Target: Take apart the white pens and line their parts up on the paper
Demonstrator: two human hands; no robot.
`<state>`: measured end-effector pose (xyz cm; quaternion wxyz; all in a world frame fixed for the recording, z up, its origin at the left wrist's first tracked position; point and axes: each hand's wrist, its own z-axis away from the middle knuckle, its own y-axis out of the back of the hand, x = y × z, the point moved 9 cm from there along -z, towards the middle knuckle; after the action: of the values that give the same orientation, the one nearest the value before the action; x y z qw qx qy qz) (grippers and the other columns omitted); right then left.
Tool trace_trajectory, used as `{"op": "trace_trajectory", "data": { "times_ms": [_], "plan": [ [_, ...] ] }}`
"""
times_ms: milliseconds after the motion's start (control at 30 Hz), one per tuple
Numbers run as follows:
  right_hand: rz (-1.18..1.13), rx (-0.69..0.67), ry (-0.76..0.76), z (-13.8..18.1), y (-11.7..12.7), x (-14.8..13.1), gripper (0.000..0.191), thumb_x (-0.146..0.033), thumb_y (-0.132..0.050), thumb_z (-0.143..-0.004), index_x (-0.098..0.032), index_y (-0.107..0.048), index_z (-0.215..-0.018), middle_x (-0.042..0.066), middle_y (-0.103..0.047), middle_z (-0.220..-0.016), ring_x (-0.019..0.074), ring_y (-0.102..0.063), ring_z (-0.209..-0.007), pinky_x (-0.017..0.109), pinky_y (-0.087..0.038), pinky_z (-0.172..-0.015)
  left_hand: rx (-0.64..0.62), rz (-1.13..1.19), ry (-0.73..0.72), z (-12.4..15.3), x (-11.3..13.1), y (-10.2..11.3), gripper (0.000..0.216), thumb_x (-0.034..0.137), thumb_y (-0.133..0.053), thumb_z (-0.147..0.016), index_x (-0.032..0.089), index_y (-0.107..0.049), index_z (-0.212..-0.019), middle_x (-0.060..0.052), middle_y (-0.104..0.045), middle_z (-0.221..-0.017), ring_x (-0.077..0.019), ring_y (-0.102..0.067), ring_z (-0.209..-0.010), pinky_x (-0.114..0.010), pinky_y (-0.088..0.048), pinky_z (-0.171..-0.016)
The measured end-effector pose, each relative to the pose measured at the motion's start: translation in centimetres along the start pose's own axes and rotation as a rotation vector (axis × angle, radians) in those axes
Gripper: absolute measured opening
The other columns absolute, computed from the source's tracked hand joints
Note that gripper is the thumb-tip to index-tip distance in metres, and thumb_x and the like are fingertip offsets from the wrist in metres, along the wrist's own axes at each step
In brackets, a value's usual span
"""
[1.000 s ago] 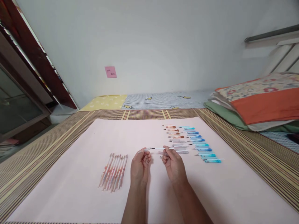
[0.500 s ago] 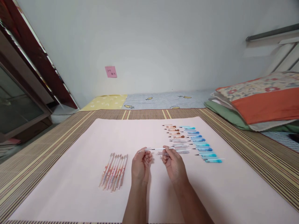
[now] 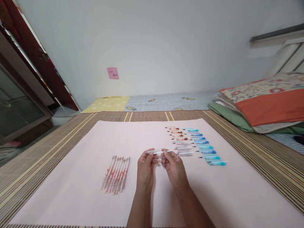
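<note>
My left hand (image 3: 145, 167) pinches a clear pen barrel (image 3: 151, 152), held level above the pale sheet. My right hand (image 3: 175, 167) faces it, thumb and fingers closed on a thin white pen refill (image 3: 169, 151). The refill's dark tip no longer shows; its front end appears to be inside the barrel, though the fingers partly cover the joint. Just beyond my right hand lie grey pen parts (image 3: 185, 155) with refills beside them. A bundle of pinkish pens (image 3: 116, 175) lies side by side to the left of my left hand.
Brown pen parts (image 3: 177, 136) and blue pen parts (image 3: 209, 152) with refills lie in columns at the right. The pale sheet (image 3: 71, 183) covers a striped mat (image 3: 80, 129). Folded bedding (image 3: 266, 107) is stacked at the right, and a pink note (image 3: 112, 73) is on the wall.
My hands have come closer together. The refill's exposed tip has gone from the gap between them, seemingly into the barrel. The pens on the sheet lie as before.
</note>
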<state>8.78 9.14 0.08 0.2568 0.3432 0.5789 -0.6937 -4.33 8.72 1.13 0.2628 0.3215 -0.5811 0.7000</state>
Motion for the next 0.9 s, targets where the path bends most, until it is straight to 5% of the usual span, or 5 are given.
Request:
{"op": "trace_trajectory", "data": {
  "times_ms": [900],
  "plan": [
    [0.057, -0.014, -0.024, 0.0, -0.2, -0.3, 0.036, -0.044, -0.092, -0.058, -0.016, -0.072, -0.07, -0.001, -0.062, -0.058, 0.009, -0.045, -0.05, 0.026, -0.033, -0.051, -0.098, -0.158, -0.029, 0.4, -0.3, -1.5, 0.03, 0.028, -0.087, -0.065, 0.012, -0.075, -0.088, -0.007, -0.076, -0.078, -0.0162, -0.066, -0.066, -0.029, -0.053, -0.069]
  ]
}}
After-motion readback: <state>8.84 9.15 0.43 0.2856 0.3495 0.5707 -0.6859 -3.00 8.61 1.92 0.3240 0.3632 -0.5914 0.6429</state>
